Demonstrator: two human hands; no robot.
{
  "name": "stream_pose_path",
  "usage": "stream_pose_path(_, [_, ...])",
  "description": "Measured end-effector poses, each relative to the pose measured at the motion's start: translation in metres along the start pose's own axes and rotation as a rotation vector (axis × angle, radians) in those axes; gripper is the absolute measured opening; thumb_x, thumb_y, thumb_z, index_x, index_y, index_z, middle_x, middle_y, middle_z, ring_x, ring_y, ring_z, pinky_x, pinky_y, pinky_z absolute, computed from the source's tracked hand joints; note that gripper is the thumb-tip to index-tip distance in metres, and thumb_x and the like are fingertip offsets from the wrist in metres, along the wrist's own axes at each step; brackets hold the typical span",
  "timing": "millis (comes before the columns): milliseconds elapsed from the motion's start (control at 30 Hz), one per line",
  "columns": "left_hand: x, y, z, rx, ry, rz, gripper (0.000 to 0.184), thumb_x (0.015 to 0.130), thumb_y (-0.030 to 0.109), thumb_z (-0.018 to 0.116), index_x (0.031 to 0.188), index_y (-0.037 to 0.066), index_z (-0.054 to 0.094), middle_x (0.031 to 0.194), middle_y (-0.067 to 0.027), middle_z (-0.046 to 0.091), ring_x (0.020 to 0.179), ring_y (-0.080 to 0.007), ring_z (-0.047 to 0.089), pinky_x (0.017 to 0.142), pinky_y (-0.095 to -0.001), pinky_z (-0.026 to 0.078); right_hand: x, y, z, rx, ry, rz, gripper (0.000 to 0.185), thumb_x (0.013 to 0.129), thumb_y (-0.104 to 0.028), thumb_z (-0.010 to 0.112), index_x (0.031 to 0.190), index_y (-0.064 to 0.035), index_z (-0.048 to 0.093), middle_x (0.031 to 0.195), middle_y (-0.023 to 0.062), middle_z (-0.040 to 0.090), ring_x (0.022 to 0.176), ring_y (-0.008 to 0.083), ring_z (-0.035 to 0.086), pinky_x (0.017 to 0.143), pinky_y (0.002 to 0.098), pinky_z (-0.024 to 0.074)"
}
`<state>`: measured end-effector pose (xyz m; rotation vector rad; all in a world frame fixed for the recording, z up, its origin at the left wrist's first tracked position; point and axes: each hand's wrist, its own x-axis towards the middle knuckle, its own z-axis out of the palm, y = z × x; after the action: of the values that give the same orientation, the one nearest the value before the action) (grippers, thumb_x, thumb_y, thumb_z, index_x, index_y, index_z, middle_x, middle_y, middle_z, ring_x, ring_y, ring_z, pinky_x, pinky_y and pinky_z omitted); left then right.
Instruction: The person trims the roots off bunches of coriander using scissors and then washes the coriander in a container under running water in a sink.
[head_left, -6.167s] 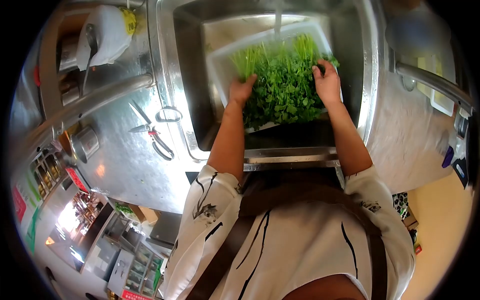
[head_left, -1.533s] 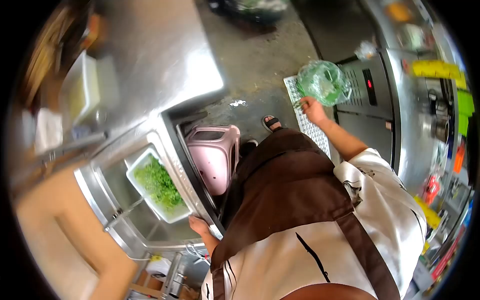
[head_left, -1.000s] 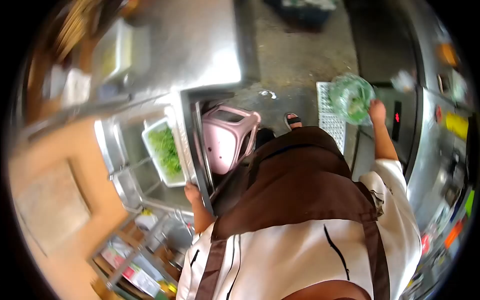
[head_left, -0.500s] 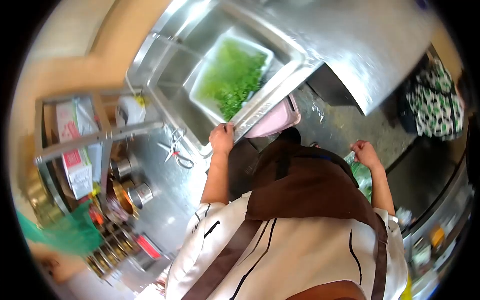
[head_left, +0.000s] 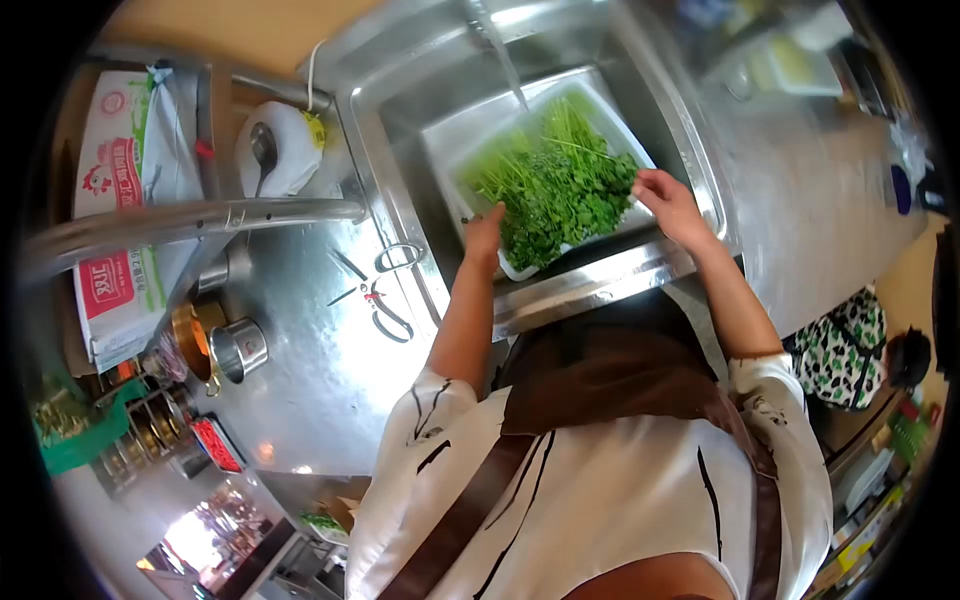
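Note:
A white tray full of leafy green herbs sits in the metal sink, stems toward the far side and leaves toward me. My left hand is at the tray's left side, its thumb up by the leaves; its other fingers are hard to make out. At the right edge of the tray my right hand has its thumb and fingers drawn together beside the leaves. Whether anything is between them is too small to tell.
Left of the sink, scissors lie on the metal counter. A metal rail, a metal cup, a white bag and a printed box are farther left. A faucet reaches over the sink. A patterned bag is at the right.
The view has turned back to face the sink. My left hand has moved from the sink's front rim to the tray, and my right hand from beside the green plastic bag to the herbs.

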<state>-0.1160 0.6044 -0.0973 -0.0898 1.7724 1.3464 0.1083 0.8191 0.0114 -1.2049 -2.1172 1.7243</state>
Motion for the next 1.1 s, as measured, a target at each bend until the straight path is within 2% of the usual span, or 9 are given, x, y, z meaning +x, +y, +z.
stream_pose_path(267, [0.053, 0.003, 0.039, -0.011, 0.214, -0.231, 0.085, 0.069, 0.036, 0.073, 0.128, -0.01, 0.033, 0.128, -0.0186, 0.043, 0.115, -0.0289, 0.043, 0.093, -0.037, 0.036, 0.157, 0.024, 0.071, -0.749, -0.112, 0.186, 0.117, 0.064, -0.063, 0.063, 0.132, 0.0144, 0.008, 0.133, 0.031, 0.029, 0.124, 0.0348, 0.035, 0.102, 0.0329, 0.0291])
stream_pose_path(367, [0.059, 0.021, 0.054, -0.066, 0.176, -0.167, 0.086, 0.065, 0.036, 0.076, 0.125, -0.012, 0.036, 0.127, -0.0215, 0.044, 0.115, -0.0286, 0.044, 0.095, -0.0373, 0.035, 0.178, 0.022, 0.109, -0.552, -0.147, 0.385, 0.115, 0.063, -0.063, 0.064, 0.132, 0.0141, 0.014, 0.133, 0.03, 0.032, 0.123, 0.0348, 0.036, 0.102, 0.0333, 0.0305])
stream_pose_path(533, [0.074, 0.01, 0.062, -0.319, 0.009, -0.196, 0.054, 0.072, 0.027, 0.072, 0.111, -0.006, 0.054, 0.105, -0.0147, 0.059, 0.092, -0.0221, 0.055, 0.083, -0.0364, 0.042, 0.189, 0.053, 0.122, -0.12, -0.424, 0.436, 0.063, 0.07, -0.035, 0.071, 0.111, 0.0091, 0.05, 0.109, 0.0225, 0.055, 0.102, 0.0319, 0.052, 0.09, 0.0369, 0.0381])
stream_pose_path(633, [0.07, 0.012, 0.046, -0.115, -0.033, -0.226, 0.047, 0.076, 0.026, 0.069, 0.107, -0.007, 0.056, 0.098, -0.0123, 0.06, 0.084, -0.0194, 0.056, 0.078, -0.0354, 0.044, 0.201, 0.069, 0.093, -0.128, -0.347, 0.497, 0.064, 0.071, -0.037, 0.07, 0.113, 0.0076, 0.05, 0.11, 0.0212, 0.055, 0.104, 0.0306, 0.051, 0.092, 0.0395, 0.036])
stream_pose_path(700, [0.067, 0.006, 0.031, -0.102, -0.095, -0.255, 0.058, 0.078, 0.045, 0.062, 0.113, 0.0, 0.054, 0.105, -0.0137, 0.057, 0.099, -0.026, 0.052, 0.082, -0.0374, 0.042, 0.21, 0.079, 0.078, -0.163, -0.274, 0.54, 0.064, 0.072, -0.037, 0.07, 0.114, 0.007, 0.05, 0.111, 0.0219, 0.055, 0.102, 0.0307, 0.052, 0.087, 0.0394, 0.039])
stream_pose_path(867, [0.079, -0.018, 0.021, -0.017, 0.184, -0.288, 0.061, 0.075, 0.05, 0.063, 0.108, -0.001, 0.055, 0.099, -0.0164, 0.058, 0.093, -0.0255, 0.054, 0.078, -0.0362, 0.044, 0.214, 0.045, 0.07, -0.142, -0.371, 0.515, 0.077, 0.075, -0.044, 0.065, 0.127, 0.0058, 0.038, 0.123, 0.0245, 0.046, 0.115, 0.0315, 0.044, 0.094, 0.0387, 0.035])
stream_pose_path(933, [0.073, 0.02, 0.039, -0.035, 0.198, -0.355, 0.088, 0.067, 0.044, 0.073, 0.115, -0.021, 0.039, 0.114, -0.0261, 0.051, 0.1, -0.0324, 0.052, 0.083, -0.0365, 0.042, 0.198, 0.05, 0.104, -0.198, -0.197, 0.493, 0.073, 0.076, -0.042, 0.065, 0.125, 0.0059, 0.041, 0.119, 0.0229, 0.05, 0.11, 0.0304, 0.048, 0.091, 0.0383, 0.0376])
stream_pose_path(1000, [0.088, 0.0, 0.06, -0.113, 0.113, -0.339, 0.082, 0.068, 0.04, 0.073, 0.114, -0.02, 0.041, 0.111, -0.0244, 0.053, 0.096, -0.0297, 0.054, 0.079, -0.0362, 0.043, 0.183, 0.037, 0.124, -0.259, -0.019, 0.47, 0.068, 0.076, -0.04, 0.064, 0.122, 0.0059, 0.044, 0.115, 0.0212, 0.053, 0.104, 0.0294, 0.052, 0.088, 0.0378, 0.0402])
stream_pose_path(1100, [0.092, -0.017, 0.068, -0.163, -0.099, -0.052, 0.06, 0.071, 0.028, 0.073, 0.108, -0.014, 0.051, 0.101, -0.0185, 0.059, 0.083, -0.0213, 0.056, 0.067, -0.0342, 0.045, 0.18, 0.014, 0.119, -0.008, -0.462, 0.506, 0.089, 0.07, -0.042, 0.071, 0.129, 0.009, 0.03, 0.121, 0.0233, 0.047, 0.111, 0.03, 0.047, 0.094, 0.0374, 0.0362])
